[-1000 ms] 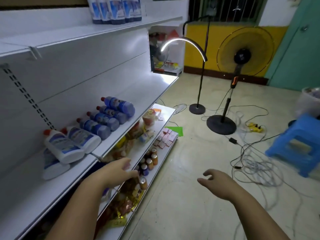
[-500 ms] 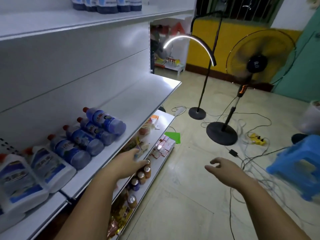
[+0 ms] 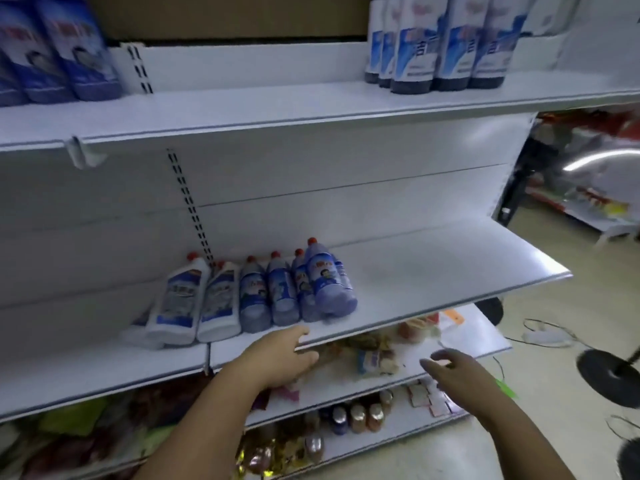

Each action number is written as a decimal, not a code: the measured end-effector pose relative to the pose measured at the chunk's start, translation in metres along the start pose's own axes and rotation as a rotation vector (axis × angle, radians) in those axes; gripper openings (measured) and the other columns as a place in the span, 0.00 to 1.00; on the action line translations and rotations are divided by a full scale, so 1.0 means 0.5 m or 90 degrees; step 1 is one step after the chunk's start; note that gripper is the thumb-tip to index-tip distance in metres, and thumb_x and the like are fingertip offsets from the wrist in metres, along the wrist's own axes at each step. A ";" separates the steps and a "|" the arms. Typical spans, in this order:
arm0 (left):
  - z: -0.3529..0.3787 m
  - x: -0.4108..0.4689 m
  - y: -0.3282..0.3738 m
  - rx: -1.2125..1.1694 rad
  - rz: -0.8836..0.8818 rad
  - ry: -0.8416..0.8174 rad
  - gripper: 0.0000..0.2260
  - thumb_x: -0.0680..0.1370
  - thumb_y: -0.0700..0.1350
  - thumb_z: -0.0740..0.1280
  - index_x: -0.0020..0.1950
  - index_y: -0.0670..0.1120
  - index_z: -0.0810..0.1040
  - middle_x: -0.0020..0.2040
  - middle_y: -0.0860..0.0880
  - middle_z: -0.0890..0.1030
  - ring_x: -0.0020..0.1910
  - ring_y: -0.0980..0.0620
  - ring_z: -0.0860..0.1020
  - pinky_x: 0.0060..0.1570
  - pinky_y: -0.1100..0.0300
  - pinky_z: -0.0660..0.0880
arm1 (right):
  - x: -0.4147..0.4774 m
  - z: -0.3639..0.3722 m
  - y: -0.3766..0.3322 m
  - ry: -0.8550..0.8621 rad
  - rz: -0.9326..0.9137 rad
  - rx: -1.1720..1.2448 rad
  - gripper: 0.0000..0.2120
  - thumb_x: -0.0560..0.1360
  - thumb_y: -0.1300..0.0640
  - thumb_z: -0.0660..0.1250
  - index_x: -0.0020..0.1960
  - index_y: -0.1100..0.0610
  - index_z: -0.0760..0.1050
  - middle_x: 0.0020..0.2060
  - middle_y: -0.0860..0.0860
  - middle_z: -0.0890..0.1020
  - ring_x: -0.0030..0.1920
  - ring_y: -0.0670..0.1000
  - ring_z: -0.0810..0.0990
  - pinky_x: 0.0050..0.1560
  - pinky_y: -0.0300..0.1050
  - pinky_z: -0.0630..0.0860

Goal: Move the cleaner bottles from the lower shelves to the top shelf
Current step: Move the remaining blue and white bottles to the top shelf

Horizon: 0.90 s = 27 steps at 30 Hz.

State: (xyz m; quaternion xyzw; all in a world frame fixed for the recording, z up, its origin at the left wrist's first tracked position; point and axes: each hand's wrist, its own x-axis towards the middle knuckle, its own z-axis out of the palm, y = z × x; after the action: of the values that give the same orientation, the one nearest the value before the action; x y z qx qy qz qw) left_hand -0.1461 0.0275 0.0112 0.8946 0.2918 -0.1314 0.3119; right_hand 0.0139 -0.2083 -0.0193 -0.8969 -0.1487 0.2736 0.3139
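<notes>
Several cleaner bottles lie on their sides on the middle shelf (image 3: pixel 433 268): two white ones (image 3: pixel 176 299) at the left and several blue ones (image 3: pixel 325 282) with red caps beside them. More cleaner bottles stand upright on the top shelf (image 3: pixel 277 109), a blue group (image 3: pixel 59 53) at the far left and a white-and-blue group (image 3: pixel 443 43) at the right. My left hand (image 3: pixel 280 355) is open at the front edge of the middle shelf, just below the blue bottles, holding nothing. Lower and to the right, my right hand (image 3: pixel 460 372) hovers open and empty.
Lower shelves (image 3: pixel 467 344) hold snack packets and small jars (image 3: pixel 356 414). A black round stand base (image 3: pixel 609 372) and cables lie on the floor at the right. A slotted upright (image 3: pixel 190 206) runs down the back panel.
The view has swung left to face the shelving head-on. My left hand has risen to the front edge of the middle shelf, and my right hand has come in toward the shelves.
</notes>
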 end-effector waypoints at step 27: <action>-0.066 0.279 -0.009 -0.192 -0.047 0.064 0.16 0.77 0.51 0.62 0.64 0.51 0.73 0.53 0.50 0.80 0.48 0.53 0.77 0.48 0.59 0.72 | 0.309 0.067 -0.247 -0.265 0.083 0.621 0.26 0.68 0.50 0.70 0.62 0.61 0.70 0.55 0.62 0.80 0.54 0.60 0.80 0.51 0.55 0.79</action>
State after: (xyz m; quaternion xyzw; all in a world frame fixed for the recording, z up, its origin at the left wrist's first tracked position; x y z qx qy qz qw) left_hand -0.0362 0.1127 -0.0236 0.8319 0.3558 -0.0527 0.4225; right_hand 0.1073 -0.0307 -0.0228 -0.5811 -0.0071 0.5019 0.6406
